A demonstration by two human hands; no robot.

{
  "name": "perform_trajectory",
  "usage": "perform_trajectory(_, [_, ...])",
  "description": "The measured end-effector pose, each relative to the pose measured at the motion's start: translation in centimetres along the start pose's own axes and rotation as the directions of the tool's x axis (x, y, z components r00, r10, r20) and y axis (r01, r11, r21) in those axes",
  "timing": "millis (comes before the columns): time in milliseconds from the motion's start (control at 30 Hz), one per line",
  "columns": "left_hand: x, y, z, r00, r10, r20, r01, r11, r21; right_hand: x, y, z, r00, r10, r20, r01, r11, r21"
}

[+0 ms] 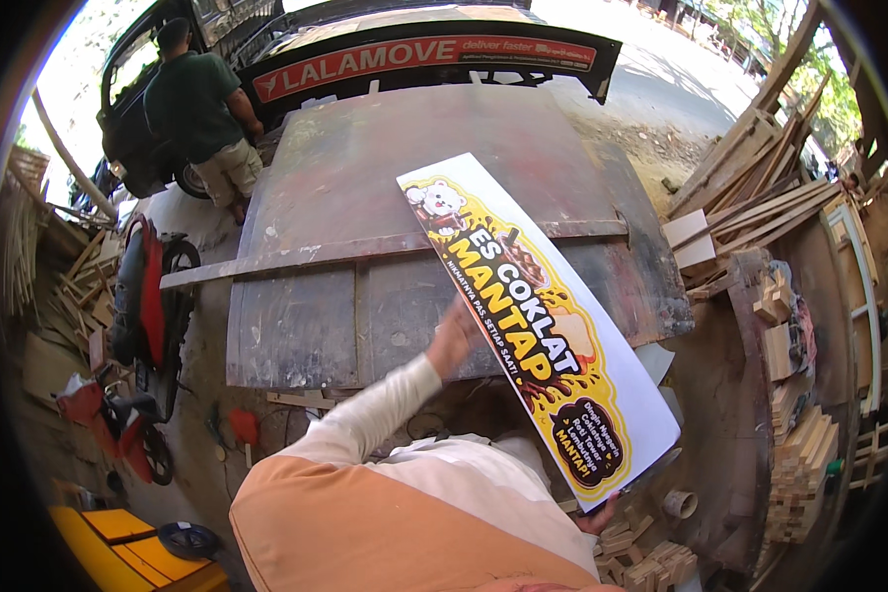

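A long white signboard (523, 296) with yellow, brown and black printing and a cartoon bear lies slanted over a large dark worktable (296, 340). Its far end rests over the tabletop, while the near end sticks out past the table's front right edge. My left hand (454, 338) grips the board's left long edge about midway, its fingers partly hidden by the board and slightly blurred. At the near bottom corner, my right hand (599, 515) holds the board from below; most of its fingers are out of sight.
A wooden strip (296, 261) crosses the table. Beyond stands a truck with a red-and-black side panel (424, 61); a person (202, 109) in a dark green shirt is beside it. A red motorcycle (148, 296) stands left. Timber offcuts (804, 469) are stacked right.
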State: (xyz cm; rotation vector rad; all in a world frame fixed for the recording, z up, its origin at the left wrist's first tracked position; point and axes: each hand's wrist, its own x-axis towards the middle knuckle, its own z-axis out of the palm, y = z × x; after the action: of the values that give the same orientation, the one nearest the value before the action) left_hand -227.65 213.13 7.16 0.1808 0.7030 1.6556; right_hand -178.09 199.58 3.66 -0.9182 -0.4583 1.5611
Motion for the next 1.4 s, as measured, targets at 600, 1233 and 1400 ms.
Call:
perform_trajectory(600, [-10.4, -13.4, 0.5, 0.972, -0.077, -0.222, 0.11, 0.984, 0.141, 0.0, 1.0, -1.0, 0.939, 0.342, 0.019, -0.342, 0.94, -0.004])
perform_trajectory(1233, [-15.4, -9.0, -13.0, 0.934, 0.12, -0.336, -0.081, 0.989, 0.126, 12.8, -6.8, 5.6, 0.896, 0.367, 0.25, -0.206, 0.842, -0.498])
perform_trajectory(1400, [-19.0, -13.4, -12.6, 0.906, 0.133, -0.403, -0.077, 0.985, 0.152, 14.1, -7.6, 10.5, 0.828, 0.445, 0.34, -0.086, 0.701, -0.708])
